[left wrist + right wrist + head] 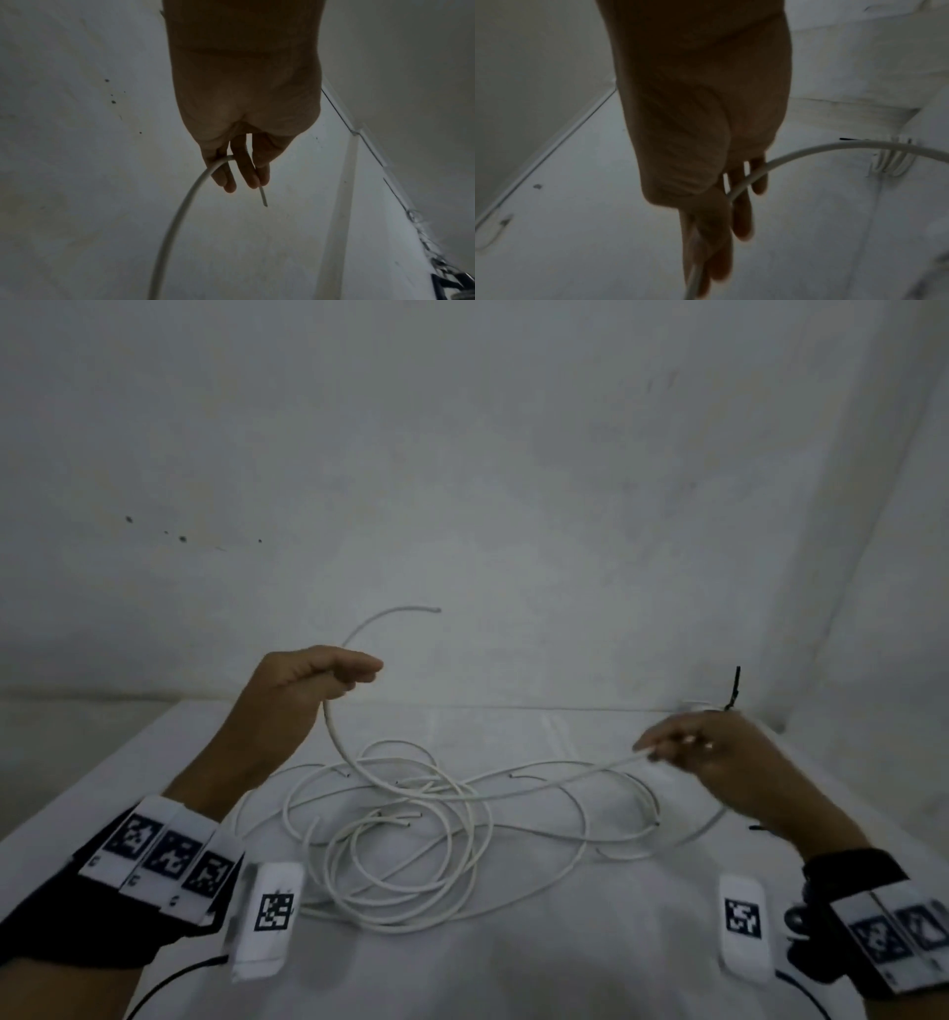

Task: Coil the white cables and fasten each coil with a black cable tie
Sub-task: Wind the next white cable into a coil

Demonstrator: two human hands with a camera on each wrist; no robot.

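Observation:
My left hand (354, 677) is raised above the table and grips a white cable (334, 737) in a fist. The cable's free end (438, 610) arcs up and to the right past the fist. In the left wrist view the curled fingers (241, 170) hold this cable (180, 213). My right hand (649, 752) pinches the same cable farther along, low over the table's right side; the cable (808, 150) runs through its fingers (741, 219). Several loose white cables (411, 845) lie tangled between my hands. A black cable tie (735, 688) sticks up behind the right hand.
The white table (513, 968) meets a pale wall along its back edge (513, 707), with another wall close on the right. A tied white coil (890, 164) lies at the far right corner. A small black piece (757, 828) lies beside my right wrist.

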